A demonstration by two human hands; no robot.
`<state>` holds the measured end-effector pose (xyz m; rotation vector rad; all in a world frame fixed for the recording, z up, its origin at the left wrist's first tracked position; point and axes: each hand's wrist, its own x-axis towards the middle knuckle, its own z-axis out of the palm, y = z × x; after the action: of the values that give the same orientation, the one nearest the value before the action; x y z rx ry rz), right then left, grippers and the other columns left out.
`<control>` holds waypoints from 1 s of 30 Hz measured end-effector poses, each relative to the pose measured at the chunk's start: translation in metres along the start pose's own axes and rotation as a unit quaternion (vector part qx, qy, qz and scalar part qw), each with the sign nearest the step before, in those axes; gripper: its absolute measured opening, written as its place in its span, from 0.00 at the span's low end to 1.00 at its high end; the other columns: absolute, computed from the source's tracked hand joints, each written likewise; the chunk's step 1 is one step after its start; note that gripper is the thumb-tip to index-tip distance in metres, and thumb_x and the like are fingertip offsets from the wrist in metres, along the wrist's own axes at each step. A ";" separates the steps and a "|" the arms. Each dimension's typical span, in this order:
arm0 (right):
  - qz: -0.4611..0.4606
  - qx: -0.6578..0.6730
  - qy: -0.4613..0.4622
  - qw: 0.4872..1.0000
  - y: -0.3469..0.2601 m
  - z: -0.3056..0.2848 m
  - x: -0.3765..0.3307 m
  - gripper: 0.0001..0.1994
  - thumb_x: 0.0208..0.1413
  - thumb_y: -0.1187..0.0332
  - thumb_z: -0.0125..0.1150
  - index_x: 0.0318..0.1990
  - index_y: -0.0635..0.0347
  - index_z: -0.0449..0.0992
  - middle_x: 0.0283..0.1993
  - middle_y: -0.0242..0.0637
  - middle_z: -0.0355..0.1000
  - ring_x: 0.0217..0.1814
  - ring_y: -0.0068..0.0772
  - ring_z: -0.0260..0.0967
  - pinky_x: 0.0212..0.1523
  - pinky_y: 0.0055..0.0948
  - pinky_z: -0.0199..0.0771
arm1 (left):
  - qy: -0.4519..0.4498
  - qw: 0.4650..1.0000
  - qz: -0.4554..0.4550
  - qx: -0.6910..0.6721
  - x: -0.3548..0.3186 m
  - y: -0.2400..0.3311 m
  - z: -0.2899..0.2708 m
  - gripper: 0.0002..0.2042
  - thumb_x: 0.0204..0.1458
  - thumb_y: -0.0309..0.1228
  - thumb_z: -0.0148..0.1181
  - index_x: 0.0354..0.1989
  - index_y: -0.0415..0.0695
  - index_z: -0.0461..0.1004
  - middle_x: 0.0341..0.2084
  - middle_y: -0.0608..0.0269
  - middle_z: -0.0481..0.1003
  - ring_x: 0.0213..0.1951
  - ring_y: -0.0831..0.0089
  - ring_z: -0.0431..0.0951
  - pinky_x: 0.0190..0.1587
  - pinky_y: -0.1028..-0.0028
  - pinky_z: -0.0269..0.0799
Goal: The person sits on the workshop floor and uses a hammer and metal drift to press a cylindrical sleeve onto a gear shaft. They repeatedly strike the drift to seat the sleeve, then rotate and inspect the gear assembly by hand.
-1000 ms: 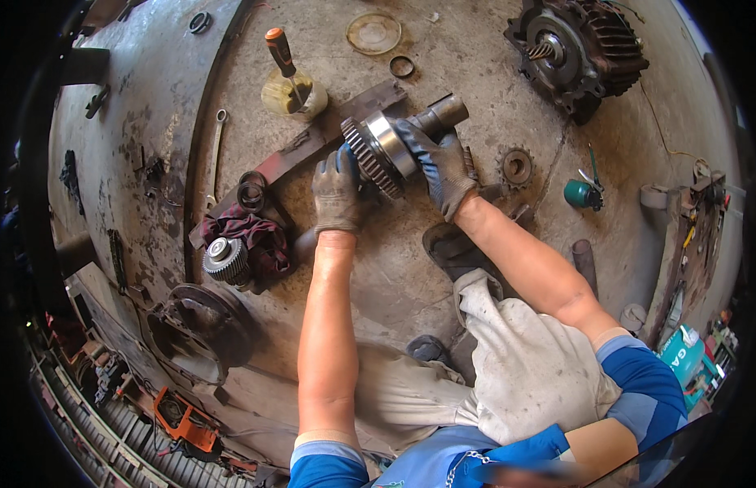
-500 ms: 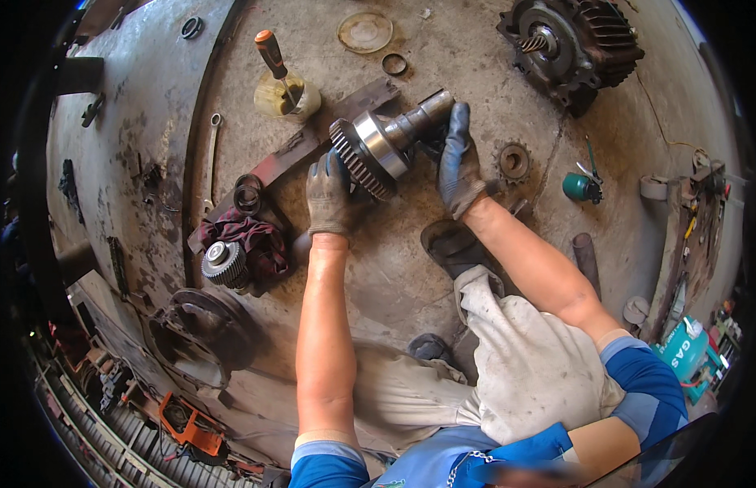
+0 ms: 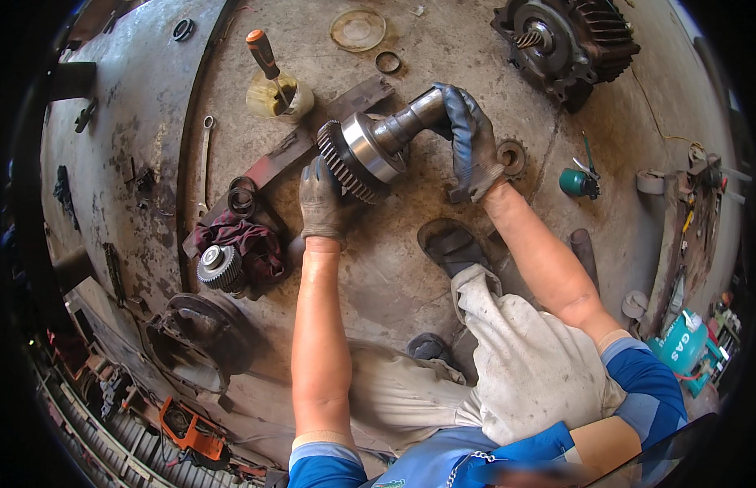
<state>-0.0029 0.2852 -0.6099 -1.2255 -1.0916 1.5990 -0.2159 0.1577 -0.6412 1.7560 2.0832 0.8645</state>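
A steel gear shaft (image 3: 373, 149) with a dark toothed gear and a bright smooth collar is held at a slant above the floor. My left hand (image 3: 322, 200), in a dirty grey-blue work glove, grips the gear end from below; its fingertips are partly hidden behind the teeth. Over the upper right end of the shaft curl the gloved fingers of my right hand (image 3: 471, 138). Just beyond the gear lies a rusty reddish metal bar (image 3: 284, 157). A small toothed ring (image 3: 512, 157) rests on the floor beside my right wrist.
A plastic tub (image 3: 260, 96) holds an orange-handled tool (image 3: 262, 50). Left of the bar lies a wrench (image 3: 205, 163). Another gear (image 3: 218, 266) sits by a dark red rag (image 3: 260, 244). A finned motor housing (image 3: 585, 45) stands far right, a green oil can (image 3: 575, 183) nearer.
My right hand has turned and closed over the shaft's end, where it was flatter alongside before. The shaft has shifted slightly left; my left hand stays at the gear.
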 end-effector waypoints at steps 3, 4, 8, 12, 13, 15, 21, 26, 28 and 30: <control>-0.007 -0.010 -0.028 1.000 -0.004 -0.003 0.001 0.27 0.69 0.46 0.52 0.61 0.59 0.74 0.52 0.33 0.75 0.52 0.26 0.75 0.59 0.32 0.76 | -0.006 1.000 -0.006 0.003 -0.001 -0.003 0.001 0.35 0.31 0.42 0.80 0.48 0.42 0.70 0.41 0.48 0.73 0.46 0.45 0.72 0.48 0.52 0.69; -0.005 -0.014 -0.032 0.999 -0.004 -0.004 0.001 0.27 0.69 0.46 0.52 0.62 0.59 0.73 0.52 0.33 0.75 0.53 0.26 0.75 0.59 0.32 0.76 | -0.007 1.000 -0.008 0.008 -0.001 -0.003 0.001 0.35 0.31 0.43 0.80 0.48 0.42 0.70 0.41 0.48 0.73 0.46 0.45 0.72 0.48 0.52 0.69; 0.002 -0.013 -0.062 0.998 0.001 -0.010 0.003 0.28 0.69 0.45 0.52 0.63 0.59 0.72 0.52 0.33 0.76 0.54 0.27 0.75 0.60 0.34 0.76 | -0.002 1.000 -0.001 0.003 -0.003 -0.004 0.002 0.37 0.31 0.45 0.81 0.49 0.42 0.70 0.41 0.49 0.73 0.46 0.45 0.72 0.48 0.52 0.69; -0.006 0.062 -0.138 0.988 0.016 -0.012 0.004 0.26 0.68 0.52 0.57 0.65 0.60 0.69 0.54 0.35 0.75 0.52 0.28 0.76 0.59 0.31 0.77 | -0.010 1.000 -0.009 0.001 -0.003 -0.005 0.002 0.37 0.31 0.45 0.80 0.50 0.42 0.69 0.42 0.49 0.73 0.46 0.45 0.72 0.48 0.52 0.69; 0.019 0.044 -0.146 0.988 0.020 -0.011 0.003 0.24 0.68 0.56 0.58 0.65 0.60 0.68 0.55 0.36 0.74 0.52 0.28 0.77 0.58 0.29 0.78 | -0.005 1.000 -0.003 0.002 -0.003 -0.005 0.002 0.37 0.31 0.45 0.80 0.50 0.42 0.69 0.42 0.49 0.73 0.46 0.45 0.72 0.48 0.51 0.69; 0.083 0.054 -0.146 0.984 0.024 -0.008 0.000 0.23 0.68 0.64 0.58 0.66 0.61 0.66 0.56 0.37 0.74 0.51 0.27 0.77 0.57 0.26 0.79 | -0.003 1.000 -0.002 0.002 -0.004 -0.007 0.002 0.36 0.32 0.43 0.79 0.50 0.41 0.69 0.41 0.49 0.73 0.45 0.45 0.72 0.48 0.51 0.70; 0.125 0.111 -0.135 0.977 0.026 0.001 -0.008 0.24 0.67 0.77 0.55 0.69 0.63 0.60 0.57 0.38 0.72 0.53 0.27 0.77 0.56 0.23 0.79 | -0.030 0.999 -0.017 0.005 -0.005 -0.006 0.000 0.35 0.36 0.37 0.78 0.54 0.40 0.69 0.45 0.47 0.74 0.49 0.43 0.72 0.52 0.51 0.70; 0.072 0.155 -0.172 0.970 0.048 0.004 0.004 0.22 0.69 0.73 0.54 0.68 0.65 0.63 0.59 0.38 0.72 0.60 0.26 0.72 0.60 0.23 0.76 | -0.028 0.999 -0.025 -0.002 -0.003 -0.002 -0.001 0.34 0.36 0.36 0.77 0.53 0.40 0.69 0.45 0.46 0.74 0.49 0.42 0.72 0.51 0.51 0.70; 0.094 0.171 -0.159 0.968 0.060 0.007 0.011 0.21 0.69 0.71 0.55 0.67 0.65 0.65 0.60 0.38 0.72 0.62 0.25 0.71 0.62 0.24 0.74 | -0.029 0.999 -0.026 -0.005 -0.002 -0.001 -0.002 0.33 0.37 0.36 0.77 0.53 0.40 0.69 0.45 0.46 0.74 0.49 0.42 0.72 0.51 0.51 0.70; 0.085 0.143 -0.135 0.977 0.068 0.009 0.012 0.21 0.69 0.69 0.55 0.66 0.64 0.68 0.62 0.37 0.72 0.62 0.24 0.70 0.63 0.25 0.72 | -0.025 0.999 -0.020 0.006 -0.001 0.000 -0.002 0.32 0.37 0.36 0.77 0.52 0.40 0.69 0.44 0.46 0.74 0.48 0.42 0.72 0.50 0.51 0.70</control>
<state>-0.0210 0.2757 -0.6765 -0.9471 -0.8954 2.0207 -0.2168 0.1557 -0.6395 1.7172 2.0880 0.7904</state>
